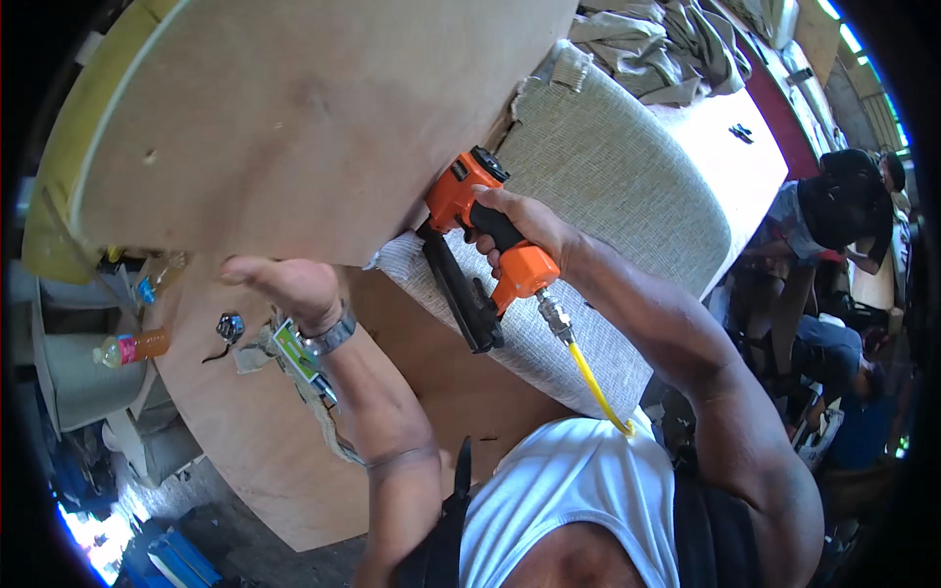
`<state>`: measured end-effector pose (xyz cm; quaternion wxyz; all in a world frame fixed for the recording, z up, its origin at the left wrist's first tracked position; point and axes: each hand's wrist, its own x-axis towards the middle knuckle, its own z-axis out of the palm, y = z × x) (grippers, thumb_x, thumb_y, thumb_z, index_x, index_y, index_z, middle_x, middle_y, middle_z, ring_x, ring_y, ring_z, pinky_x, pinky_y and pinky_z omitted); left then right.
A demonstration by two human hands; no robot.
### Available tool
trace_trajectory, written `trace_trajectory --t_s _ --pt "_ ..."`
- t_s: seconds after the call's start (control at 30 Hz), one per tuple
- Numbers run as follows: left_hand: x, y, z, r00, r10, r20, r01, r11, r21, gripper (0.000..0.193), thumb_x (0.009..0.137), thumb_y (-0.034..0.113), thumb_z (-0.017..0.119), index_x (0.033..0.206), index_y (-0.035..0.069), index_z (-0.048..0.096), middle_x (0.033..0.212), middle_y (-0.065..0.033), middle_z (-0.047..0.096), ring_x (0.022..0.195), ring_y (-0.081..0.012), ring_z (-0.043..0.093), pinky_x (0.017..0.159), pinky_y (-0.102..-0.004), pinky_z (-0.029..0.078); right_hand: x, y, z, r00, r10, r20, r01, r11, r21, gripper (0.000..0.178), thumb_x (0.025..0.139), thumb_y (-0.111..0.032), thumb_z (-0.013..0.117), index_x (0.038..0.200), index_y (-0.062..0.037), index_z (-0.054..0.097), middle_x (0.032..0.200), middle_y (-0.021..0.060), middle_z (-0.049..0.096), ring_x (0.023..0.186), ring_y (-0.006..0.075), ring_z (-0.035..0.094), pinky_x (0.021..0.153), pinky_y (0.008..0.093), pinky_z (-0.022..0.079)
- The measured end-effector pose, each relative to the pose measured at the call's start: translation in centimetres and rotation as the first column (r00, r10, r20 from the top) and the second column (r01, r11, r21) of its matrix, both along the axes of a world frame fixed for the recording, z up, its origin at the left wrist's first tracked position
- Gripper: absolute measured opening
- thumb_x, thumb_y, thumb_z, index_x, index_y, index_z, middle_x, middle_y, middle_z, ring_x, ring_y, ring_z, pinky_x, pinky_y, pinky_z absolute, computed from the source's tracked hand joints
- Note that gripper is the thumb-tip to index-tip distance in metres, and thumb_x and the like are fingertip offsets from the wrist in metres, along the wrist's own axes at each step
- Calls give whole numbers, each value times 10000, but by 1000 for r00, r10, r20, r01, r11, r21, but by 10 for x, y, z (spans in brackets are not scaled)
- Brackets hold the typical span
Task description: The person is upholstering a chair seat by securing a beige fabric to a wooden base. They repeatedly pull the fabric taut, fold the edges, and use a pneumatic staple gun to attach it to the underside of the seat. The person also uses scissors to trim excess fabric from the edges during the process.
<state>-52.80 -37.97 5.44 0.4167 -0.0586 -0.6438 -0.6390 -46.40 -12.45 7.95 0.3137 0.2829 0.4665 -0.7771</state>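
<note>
The right hand (505, 227) is wrapped round the black grip of an orange pneumatic staple gun (526, 267); whether its trigger is squeezed cannot be told. The gun sits above the beige woven upholstered piece (613, 162), well in from the tabletop's (230, 431) left edge, with its nose close by the right part of the large plywood panel's (294, 127) lower edge. The left hand (292, 282) is at that same edge, further left, thumb reaching along it; its other fingers are hidden, so any pinch cannot be judged.

Good work here probably means setting the nose square and firmly seated before each shot, since a tilted gun may leave a fastener proud. The frayed fabric edge (397, 252) near the nose should lie smooth first. The left hand does best steadying the panel well clear of the firing line, including behind the wood. The yellow air hose (595, 382) needs slack.
</note>
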Motion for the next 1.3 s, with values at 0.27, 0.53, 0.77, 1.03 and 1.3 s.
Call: trace_trajectory --t_s 0.27,0.53,0.77,1.03,1.3 --pt "15 -5 14 989 -104 102 131 937 -322 551 1053 435 557 710 16 462 658 -39 428 631 -174 383 567 -389 287 35 1 23 979 -119 -166 127 991 35 506 1039 -541 520 1048 -38 568 734 42 594 563 158 628 519 338 559" --pt "62 51 2 994 -67 82 84 972 -220 442 918 275 770 1131 -76 607 909 -187 705 868 -301 699 801 -410 549 61 10 57 966 -103 -238 127 988 86 524 1045 -556 472 1035 -42 573 734 39 595 550 162 635 536 351 568" --pt "62 28 -17 636 14 772 335 896 -292 380 830 162 792 1102 -68 658 979 -197 740 883 -275 722 815 -395 558 49 -3 58 965 -144 -218 168 981 96 587 1028 -602 491 1076 -25 593 698 28 613 514 130 629 498 310 572" --pt "38 13 -33 675 -289 679 503 853 -137 361 805 140 767 1123 -20 704 1092 -177 751 947 -299 724 871 -408 557 29 -4 39 972 -178 -154 190 979 68 537 1055 -533 483 1091 -1 547 720 51 620 555 151 649 527 333 590" --pt "40 8 -35 666 -464 584 576 817 -8 355 829 102 761 1162 -4 701 1104 -167 747 980 -316 712 911 -405 537 9 -1 4 986 -166 -23 159 971 -180 487 1063 -462 488 1149 17 509 708 84 605 555 161 639 518 334 583"
